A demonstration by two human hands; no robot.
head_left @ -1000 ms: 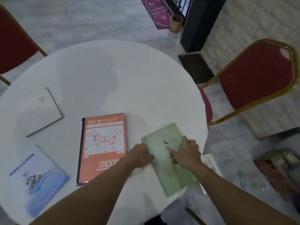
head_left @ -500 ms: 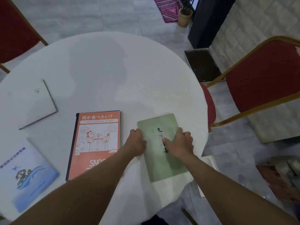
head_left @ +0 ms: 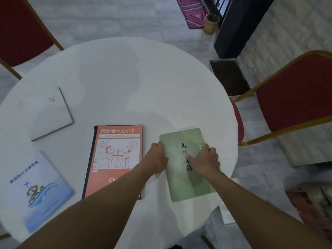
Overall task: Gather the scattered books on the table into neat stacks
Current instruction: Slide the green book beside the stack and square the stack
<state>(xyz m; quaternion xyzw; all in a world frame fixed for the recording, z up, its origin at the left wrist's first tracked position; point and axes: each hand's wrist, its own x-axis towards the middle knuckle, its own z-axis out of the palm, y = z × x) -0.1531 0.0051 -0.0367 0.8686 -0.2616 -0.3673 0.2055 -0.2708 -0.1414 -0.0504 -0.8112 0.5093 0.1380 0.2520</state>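
A pale green book (head_left: 183, 184) with black brush lettering lies flat near the right edge of the round white table (head_left: 111, 83). My left hand (head_left: 157, 159) grips its left edge with curled fingers. My right hand (head_left: 206, 160) presses down on its cover with bent fingers. Left of it lies an orange Snoopy book (head_left: 115, 151), partly under my left forearm. A white book (head_left: 46, 114) sits at the far left, tilted. A blue-and-white book (head_left: 34, 193) lies at the near left.
Red chairs with gold frames stand at the right (head_left: 294, 97) and far left (head_left: 19, 29). A dark planter box (head_left: 230, 76) sits on the floor beyond the table's right rim. White papers (head_left: 228, 212) lie on the floor below the table edge.
Both hands have slid the green book away from the near table edge and turned it straighter, closer to parallel with the orange book. The other books have not moved.
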